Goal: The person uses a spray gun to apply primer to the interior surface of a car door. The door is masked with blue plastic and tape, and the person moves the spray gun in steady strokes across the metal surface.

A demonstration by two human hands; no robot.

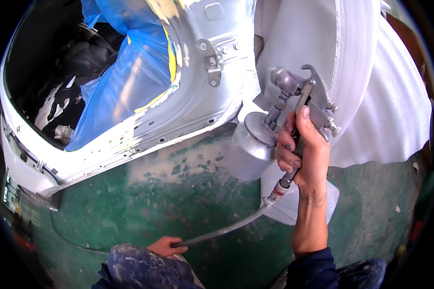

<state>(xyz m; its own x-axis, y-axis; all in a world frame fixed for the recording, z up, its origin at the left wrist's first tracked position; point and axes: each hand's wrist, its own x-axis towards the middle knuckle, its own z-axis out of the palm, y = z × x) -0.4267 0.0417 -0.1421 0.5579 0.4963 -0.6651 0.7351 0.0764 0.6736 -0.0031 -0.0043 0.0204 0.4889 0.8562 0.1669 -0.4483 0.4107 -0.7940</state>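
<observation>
My right hand (308,144) is wrapped round the handle of a metal spray gun (318,103), held up in front of silver-grey sheeting. Below the gun's head hangs its round metal paint cup (255,149). A grey air hose (231,227) runs from the coupling at the bottom of the handle down to the left. My left hand (166,246), low beside my knee, is closed on that hose. Left of the gun is a car body's door frame (193,111), silver with white and cream patches, bearing a metal hinge (212,65).
Blue plastic film (125,91) edged with yellow tape covers part of the door opening. Pale sheeting (395,96) drapes at the right and reaches the floor. The green floor (178,202) has whitish dust by the sill. A thin dark line (67,236) lies at the lower left.
</observation>
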